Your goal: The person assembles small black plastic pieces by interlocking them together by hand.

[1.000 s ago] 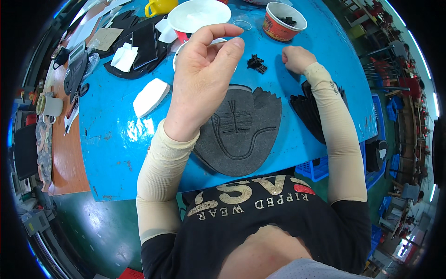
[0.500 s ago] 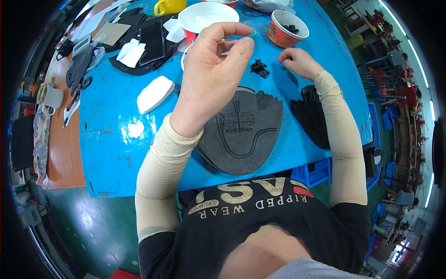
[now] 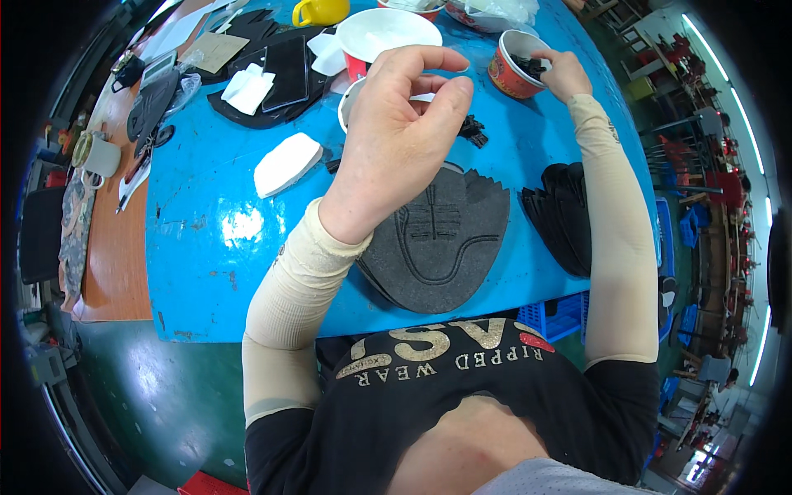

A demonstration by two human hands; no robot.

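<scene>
My left hand (image 3: 404, 132) hovers over the far left of a stack of dark grey shoe upper pieces (image 3: 441, 268) with stitched lines and a jagged edge. Its thumb and forefinger curl toward each other with a gap between, and nothing shows in them. My right hand (image 3: 569, 76) reaches to the red paper cup (image 3: 513, 83) with a white rim, at the far right. Its fingers are bent together over the small black pieces (image 3: 528, 68) inside; what they pinch is too small to make out. More small black pieces (image 3: 473, 132) lie in a heap, partly behind my left hand.
A fanned stack of black pieces (image 3: 561, 216) lies below my right forearm. A white block (image 3: 287, 165) rests at left. Behind are a white-rimmed tub (image 3: 388, 30), a yellow mug (image 3: 323, 11), and a phone (image 3: 286, 76) on black pieces. A blue crate (image 3: 554, 315) stands under the table edge.
My right hand has gone away from beside the small black heap, up and right to the red cup. The left hand keeps its curled pose; the whole view has shifted slightly.
</scene>
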